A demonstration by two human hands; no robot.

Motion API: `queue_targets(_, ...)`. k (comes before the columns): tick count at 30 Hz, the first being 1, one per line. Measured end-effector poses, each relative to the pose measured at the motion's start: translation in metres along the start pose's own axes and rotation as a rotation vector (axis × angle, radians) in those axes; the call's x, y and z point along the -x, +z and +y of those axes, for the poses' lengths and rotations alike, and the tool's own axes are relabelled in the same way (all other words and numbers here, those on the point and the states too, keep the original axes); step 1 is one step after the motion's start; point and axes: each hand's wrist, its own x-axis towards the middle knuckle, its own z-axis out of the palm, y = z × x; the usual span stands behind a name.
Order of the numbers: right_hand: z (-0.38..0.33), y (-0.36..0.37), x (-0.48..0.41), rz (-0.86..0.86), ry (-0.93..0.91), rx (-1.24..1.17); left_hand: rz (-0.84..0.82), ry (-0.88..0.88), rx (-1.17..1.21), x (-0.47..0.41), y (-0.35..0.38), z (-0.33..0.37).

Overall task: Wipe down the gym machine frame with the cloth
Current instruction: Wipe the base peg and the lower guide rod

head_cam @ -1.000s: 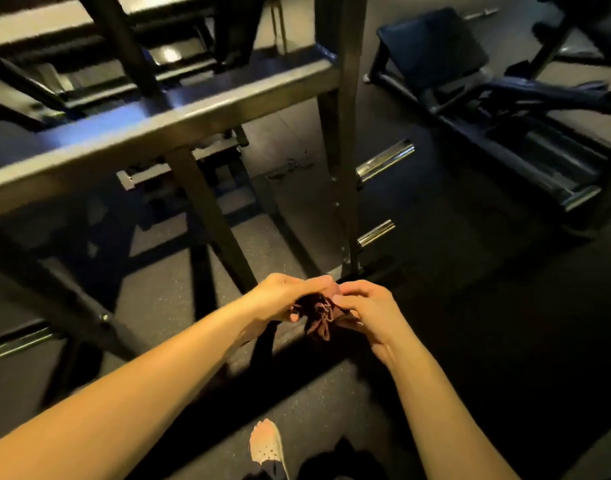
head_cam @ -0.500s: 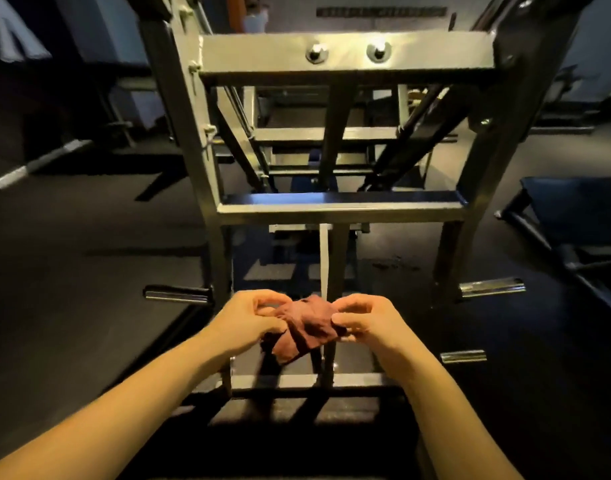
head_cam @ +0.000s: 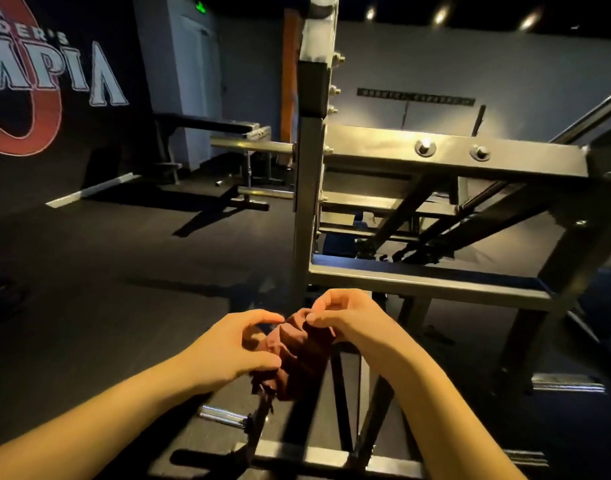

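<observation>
Right now the dark red cloth is bunched up in the air between both hands, low in the middle of the view. The left hand holds its left side, with thumb and fingers curled round it. The right hand pinches the top edge between thumb and first finger.

The cloth is held in front of the gym machine frame, just below the low cross bar and beside the bottom of the tall post. Two round bolts sit on the top bar. Slanted bars cross behind the low bar and fill the space inside the frame.

A shiny peg sticks out under the left hand, and another peg shows far to the right. The floor is dark. Far back on the left stand a bench and a wall with big letters.
</observation>
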Motion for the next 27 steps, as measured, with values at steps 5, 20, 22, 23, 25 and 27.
queue_targets(5, -0.041, 0.046, -0.034, -0.140, -0.071, 0.030, -0.068, 0.054, 0.015, 0.000, -0.083, -0.033)
queue_targets(20, -0.090, 0.136, -0.126, -0.128, 0.016, 0.245, -0.147, 0.044, 0.013, -0.015, -0.221, -0.121)
queue_targets(22, -0.087, 0.146, -0.154, -0.114, 0.012, 0.310, -0.156, -0.006, 0.088, -0.023, -0.243, -0.137)
queue_targets(23, -0.085, 0.152, -0.169, -0.101, 0.012, 0.307, -0.165, -0.029, 0.133, -0.029, -0.254, -0.146)
queue_targets(25, -0.080, 0.163, -0.204, -0.086, 0.012, 0.262, -0.155, -0.058, 0.161, -0.046, -0.277, -0.162)
queue_targets(27, -0.072, 0.173, -0.241, -0.075, 0.019, 0.200, -0.126, -0.073, 0.127, -0.067, -0.301, -0.178)
